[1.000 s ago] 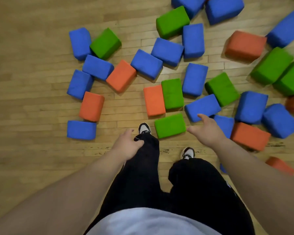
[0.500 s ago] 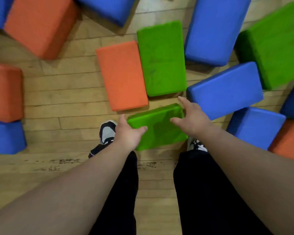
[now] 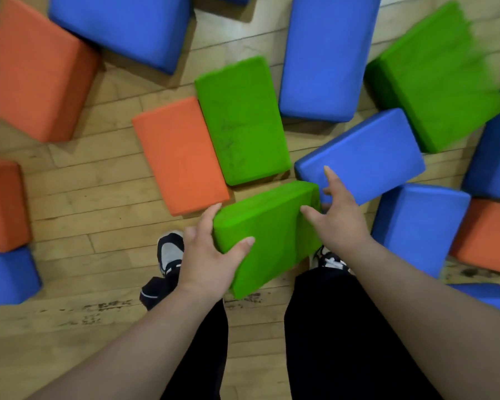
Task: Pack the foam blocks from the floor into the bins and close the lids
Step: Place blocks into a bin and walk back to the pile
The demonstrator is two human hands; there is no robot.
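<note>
Packing looks barely begun in the head view. The left hand point(image 3: 211, 255) and right hand point(image 3: 338, 223) grasp opposite ends of a green block point(image 3: 269, 235) low between the shoes point(image 3: 169, 252). Other blocks point(image 3: 179, 151) litter the floor point(image 3: 98, 226). No bin shows.
</note>
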